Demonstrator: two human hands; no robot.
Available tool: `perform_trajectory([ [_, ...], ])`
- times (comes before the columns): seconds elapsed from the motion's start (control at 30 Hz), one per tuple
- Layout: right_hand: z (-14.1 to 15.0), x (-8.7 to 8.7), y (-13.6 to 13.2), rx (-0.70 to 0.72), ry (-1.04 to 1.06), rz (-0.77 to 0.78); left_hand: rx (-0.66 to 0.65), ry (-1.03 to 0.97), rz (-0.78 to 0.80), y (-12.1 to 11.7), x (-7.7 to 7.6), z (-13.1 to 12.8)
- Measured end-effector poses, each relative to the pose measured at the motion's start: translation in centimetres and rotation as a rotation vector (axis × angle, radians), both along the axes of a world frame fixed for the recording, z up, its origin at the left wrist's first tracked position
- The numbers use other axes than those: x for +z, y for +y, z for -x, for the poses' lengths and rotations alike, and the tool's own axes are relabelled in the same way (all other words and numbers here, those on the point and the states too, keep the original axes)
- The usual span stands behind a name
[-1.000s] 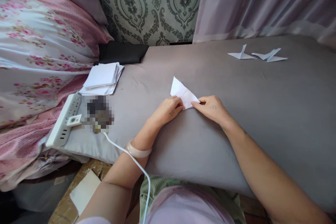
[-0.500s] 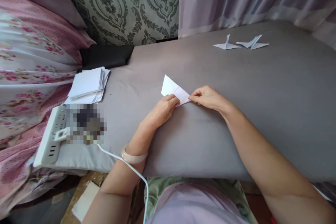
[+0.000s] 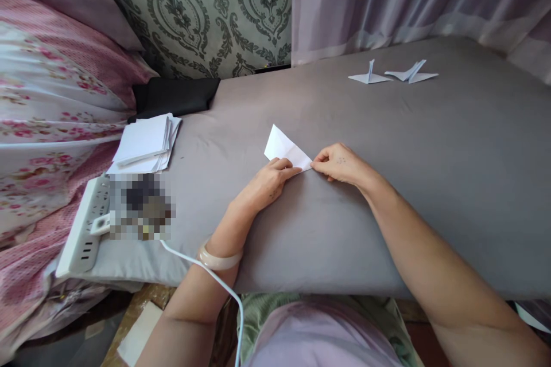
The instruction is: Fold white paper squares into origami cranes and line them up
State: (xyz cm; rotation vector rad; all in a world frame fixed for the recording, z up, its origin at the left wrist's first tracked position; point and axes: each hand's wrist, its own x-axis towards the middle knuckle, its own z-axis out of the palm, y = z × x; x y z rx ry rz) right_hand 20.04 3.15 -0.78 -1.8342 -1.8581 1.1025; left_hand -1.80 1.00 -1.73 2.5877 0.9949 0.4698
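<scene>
A folded sheet of white paper, kite-like in outline, lies on the grey cloth surface in front of me. My left hand presses on its lower edge, thumb and fingers closed over the paper there. The paper's right-hand tip is pinched between the thumb and forefinger of my right hand. My left fingers cover part of the near edge, so the fold beneath them is hidden.
Two folded paper shapes stand at the back right. On the left are a stack of white paper, a black folder-like item, and a white power strip. A white cable crosses my left forearm. Something beside the strip is pixelated.
The view has turned, shifting the scene left. My right hand now pinches the paper's right tip more tightly, and my left thumb has extended rightward along the lower edge.
</scene>
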Motion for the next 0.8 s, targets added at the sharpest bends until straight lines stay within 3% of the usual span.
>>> perform_trajectory([
  [0.3,-0.7,-0.3,0.3,-0.021,-0.043,0.024,-0.009,0.113,0.025,0.1,-0.4,-0.2],
  [0.43,-1.5,0.7,-1.2,-0.081,-0.122,-0.203,-0.012,0.121,0.003,0.1,-0.8,0.0],
  [0.53,-0.5,1.6,-3.3,0.109,-0.209,-0.338,-0.012,0.125,-0.018,0.0,-0.8,0.0],
  [0.6,0.8,1.9,-4.8,0.261,-0.383,-0.363,-0.013,0.132,-0.019,0.0,-0.5,-0.1],
  [0.67,2.0,1.9,-6.1,0.340,-0.553,-0.400,-0.017,0.128,-0.013,-0.1,-0.2,-0.3],
  [0.8,3.1,1.4,-7.3,0.403,-0.690,-0.443,0.000,0.064,0.010,-0.1,0.1,-0.4],
])
